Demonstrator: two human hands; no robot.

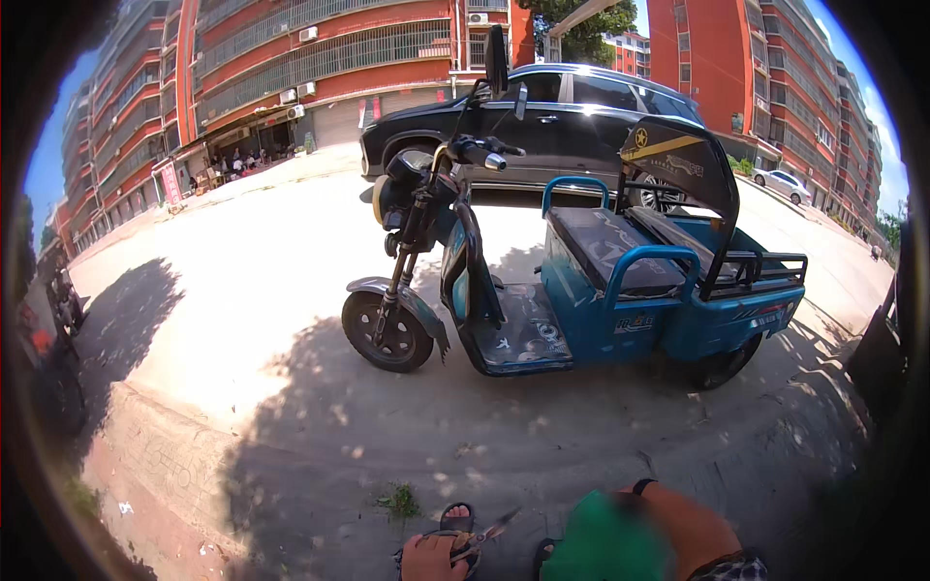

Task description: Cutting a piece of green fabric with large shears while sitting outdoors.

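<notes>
- Near left, left hand (433, 559), fingers curled round scissors (497, 528); a slip could nick the foot (457, 513).
- Near right, right hand behind green thing (605, 542): cannot tell.

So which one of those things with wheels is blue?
The three-wheeler with the handlebars; the big car behind it is black, the small distant car white.

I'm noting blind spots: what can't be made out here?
In the head view:
Rounded green shape: kind unclear, blurred, cut by the lower edge.
Right hand: not visible, perhaps behind that shape.
Slim metal scissors: handles partly covered by the bare left hand.
Glossy black car: front wheel mostly hidden by the blue metal three-wheeler.
Distant people: too small for detail.
</notes>
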